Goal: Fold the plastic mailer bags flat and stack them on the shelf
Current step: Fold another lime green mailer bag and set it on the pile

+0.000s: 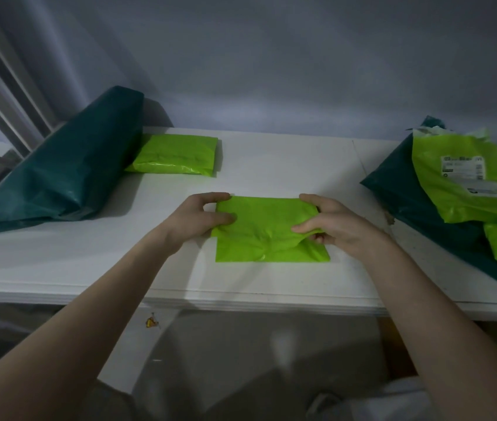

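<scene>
Centrally, left hand and right hand pinching lime mailer's side edges, white shelf.

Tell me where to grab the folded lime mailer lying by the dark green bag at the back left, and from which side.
Take the folded lime mailer by its right short edge, coming from the right. It lies flat on the white shelf, and its left end sits against the dark green bag, while the right edge is free, so fingers could probably slide under there.
</scene>
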Tool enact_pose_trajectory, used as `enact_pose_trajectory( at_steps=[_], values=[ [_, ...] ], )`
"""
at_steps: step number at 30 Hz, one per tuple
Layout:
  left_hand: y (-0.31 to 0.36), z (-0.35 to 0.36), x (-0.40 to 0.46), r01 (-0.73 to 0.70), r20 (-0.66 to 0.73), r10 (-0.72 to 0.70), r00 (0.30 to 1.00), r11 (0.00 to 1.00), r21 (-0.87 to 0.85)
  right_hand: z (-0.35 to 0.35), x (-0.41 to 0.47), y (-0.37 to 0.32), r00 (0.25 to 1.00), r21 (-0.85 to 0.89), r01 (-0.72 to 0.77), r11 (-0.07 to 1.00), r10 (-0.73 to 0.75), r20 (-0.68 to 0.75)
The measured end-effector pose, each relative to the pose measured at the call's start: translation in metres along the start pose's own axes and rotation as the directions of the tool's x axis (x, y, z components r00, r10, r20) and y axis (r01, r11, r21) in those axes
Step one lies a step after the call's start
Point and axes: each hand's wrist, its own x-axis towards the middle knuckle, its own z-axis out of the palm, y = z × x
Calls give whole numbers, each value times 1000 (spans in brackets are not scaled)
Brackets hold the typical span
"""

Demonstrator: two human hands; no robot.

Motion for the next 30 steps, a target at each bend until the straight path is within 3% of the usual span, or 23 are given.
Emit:
enact_pose_trajectory(
  at_steps=[4, 14, 23, 30],
  values=[
    [-1, -3, -4, -12, 107, 11, 994, 1000, 7, -8, -2, 2, 997, -100, 16, 995, -8, 77],
    [-3, 3, -9, -81, 182, 31, 983, 959, 272, -10, 0, 8, 993, -158, 65, 985, -48, 110],
    [-4, 9, -9, -162, 270, 4, 963, 809, 565, -13, 2, 10, 995, -179, 69, 981, -55, 84],
    [-5, 13, -14, -226, 323, 2, 946, 719, 657, -19, 9, 14, 995, -240, 101, 965, -101, 16]
  ],
)
